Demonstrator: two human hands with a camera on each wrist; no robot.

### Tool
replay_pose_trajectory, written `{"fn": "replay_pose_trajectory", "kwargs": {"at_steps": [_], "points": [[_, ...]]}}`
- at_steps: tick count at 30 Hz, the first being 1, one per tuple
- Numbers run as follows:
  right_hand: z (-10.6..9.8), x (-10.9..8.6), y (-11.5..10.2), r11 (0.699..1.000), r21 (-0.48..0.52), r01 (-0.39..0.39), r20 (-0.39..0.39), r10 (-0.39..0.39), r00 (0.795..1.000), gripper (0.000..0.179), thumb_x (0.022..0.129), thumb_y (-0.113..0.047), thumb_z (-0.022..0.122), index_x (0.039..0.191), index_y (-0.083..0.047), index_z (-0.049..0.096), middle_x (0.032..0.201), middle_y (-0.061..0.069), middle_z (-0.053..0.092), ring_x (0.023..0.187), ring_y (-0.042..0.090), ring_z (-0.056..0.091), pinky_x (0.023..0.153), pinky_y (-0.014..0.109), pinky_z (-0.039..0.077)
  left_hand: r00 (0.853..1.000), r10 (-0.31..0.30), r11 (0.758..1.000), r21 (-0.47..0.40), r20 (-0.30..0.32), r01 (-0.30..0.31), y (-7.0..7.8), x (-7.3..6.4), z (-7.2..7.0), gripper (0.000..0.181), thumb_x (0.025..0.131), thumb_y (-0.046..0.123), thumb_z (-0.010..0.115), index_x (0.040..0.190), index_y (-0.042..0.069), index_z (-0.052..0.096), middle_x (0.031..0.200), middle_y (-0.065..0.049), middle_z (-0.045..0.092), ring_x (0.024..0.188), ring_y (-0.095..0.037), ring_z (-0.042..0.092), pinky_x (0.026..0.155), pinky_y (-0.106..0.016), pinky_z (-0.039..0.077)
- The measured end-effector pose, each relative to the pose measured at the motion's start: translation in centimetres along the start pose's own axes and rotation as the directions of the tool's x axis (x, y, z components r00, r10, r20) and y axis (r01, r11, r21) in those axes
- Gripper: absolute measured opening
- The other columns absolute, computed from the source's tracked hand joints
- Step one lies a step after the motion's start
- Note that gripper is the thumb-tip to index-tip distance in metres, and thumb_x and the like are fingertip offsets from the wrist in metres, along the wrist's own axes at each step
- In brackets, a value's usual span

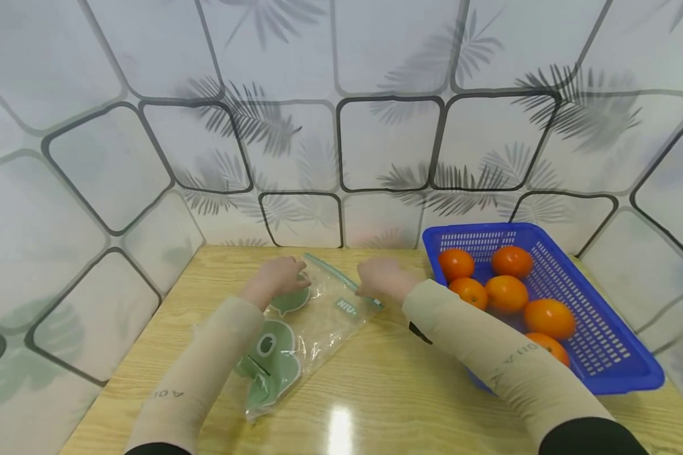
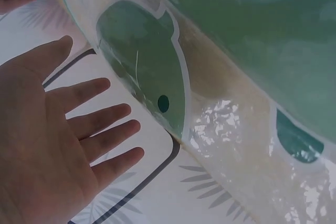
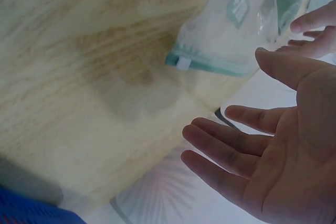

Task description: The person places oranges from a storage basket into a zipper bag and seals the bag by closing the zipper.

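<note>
A clear plastic zip bag [image 1: 279,363] with a green cartoon print lies flat on the wooden table, its green zip strip [image 1: 336,273] along the far right edge. My left hand [image 1: 276,281] is over the upper left part of the bag, and the left wrist view shows its fingers spread with nothing in them. Close to the right end of the strip is my right hand [image 1: 384,278], slightly blurred. Its fingers [image 3: 226,150] look relaxed and hold nothing in the right wrist view. There, a white slider [image 3: 184,63] sits at one end of the strip.
On the right stands a blue perforated basket [image 1: 609,335] with several oranges [image 1: 506,294] inside, partly behind my right forearm. A patterned wall covering [image 1: 387,145] rises behind the wooden table [image 1: 398,385] and on both sides.
</note>
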State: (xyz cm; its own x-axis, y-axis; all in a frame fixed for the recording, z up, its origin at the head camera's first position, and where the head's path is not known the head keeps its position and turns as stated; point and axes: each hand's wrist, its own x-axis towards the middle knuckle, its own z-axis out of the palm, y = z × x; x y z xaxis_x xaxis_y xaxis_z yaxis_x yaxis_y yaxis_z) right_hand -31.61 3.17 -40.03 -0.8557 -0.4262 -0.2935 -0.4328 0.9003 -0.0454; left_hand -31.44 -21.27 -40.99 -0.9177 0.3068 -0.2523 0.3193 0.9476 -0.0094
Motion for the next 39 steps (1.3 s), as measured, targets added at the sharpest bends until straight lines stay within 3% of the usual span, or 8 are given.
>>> {"fn": "replay_pose_trajectory", "kwargs": {"at_steps": [14, 22, 28, 32, 39], "points": [[1.6, 0.3, -0.5, 0.997, 0.076, -0.009, 0.027, 0.007, 1.000, 0.036, 0.100, -0.037, 0.073, 0.115, -0.006, 0.067, 0.106, 0.009, 0.072, 0.095, 0.024, 0.069, 0.090, 0.041, 0.061, 1.000, -0.004, 1.000, -0.009, 0.013, 0.004, 0.6, 0.3, 0.8, 0.065, 0.105, 0.051, 0.057, 0.152, 0.006, 0.054, 0.154, -0.025, 0.055, 0.137, -0.045, 0.059, 0.111, -0.062, 0.050], [2.1, 0.6, -0.1, 0.987, 0.160, -0.005, 0.050, -0.003, 0.999, 0.034, 0.099, -0.036, 0.073, 0.110, -0.004, 0.070, 0.112, 0.013, 0.073, 0.098, 0.026, 0.069, 0.100, 0.047, 0.058, 1.000, 0.003, 1.000, -0.003, 0.027, -0.003, 0.9, 0.4, 1.4, 0.068, 0.103, 0.051, 0.063, 0.153, 0.006, 0.054, 0.154, -0.025, 0.055, 0.138, -0.045, 0.058, 0.115, -0.060, 0.048], [2.7, 1.0, -0.2, 0.981, 0.196, -0.002, 0.054, -0.009, 0.999, 0.027, 0.099, -0.035, 0.074, 0.099, -0.008, 0.069, 0.100, 0.007, 0.071, 0.090, 0.023, 0.067, 0.096, 0.045, 0.059, 1.000, 0.023, 1.000, -0.004, 0.004, -0.023, 1.1, 0.4, 1.9, 0.061, 0.100, 0.051, 0.067, 0.142, 0.008, 0.063, 0.141, -0.022, 0.065, 0.126, -0.041, 0.065, 0.107, -0.057, 0.055], [3.0, 1.1, -0.2, 0.983, 0.182, 0.015, 0.037, -0.022, 0.999, 0.027, 0.097, -0.032, 0.076, 0.101, -0.006, 0.069, 0.101, 0.008, 0.072, 0.091, 0.024, 0.068, 0.098, 0.046, 0.059, 0.999, 0.036, 0.999, 0.004, -0.015, -0.036, 1.4, 0.3, 1.9, 0.060, 0.099, 0.050, 0.069, 0.141, 0.007, 0.064, 0.138, -0.021, 0.066, 0.124, -0.040, 0.066, 0.104, -0.055, 0.056], [2.8, 0.9, -0.2, 0.973, 0.229, 0.011, 0.012, -0.014, 1.000, 0.019, 0.096, -0.023, 0.077, 0.097, -0.007, 0.065, 0.092, 0.006, 0.068, 0.082, 0.022, 0.062, 0.082, 0.039, 0.058, 0.997, 0.060, 0.998, 0.014, -0.055, -0.059, 1.9, 0.5, 1.8, 0.059, 0.096, 0.046, 0.074, 0.138, 0.006, 0.066, 0.127, -0.017, 0.067, 0.115, -0.034, 0.068, 0.098, -0.050, 0.059]]}}
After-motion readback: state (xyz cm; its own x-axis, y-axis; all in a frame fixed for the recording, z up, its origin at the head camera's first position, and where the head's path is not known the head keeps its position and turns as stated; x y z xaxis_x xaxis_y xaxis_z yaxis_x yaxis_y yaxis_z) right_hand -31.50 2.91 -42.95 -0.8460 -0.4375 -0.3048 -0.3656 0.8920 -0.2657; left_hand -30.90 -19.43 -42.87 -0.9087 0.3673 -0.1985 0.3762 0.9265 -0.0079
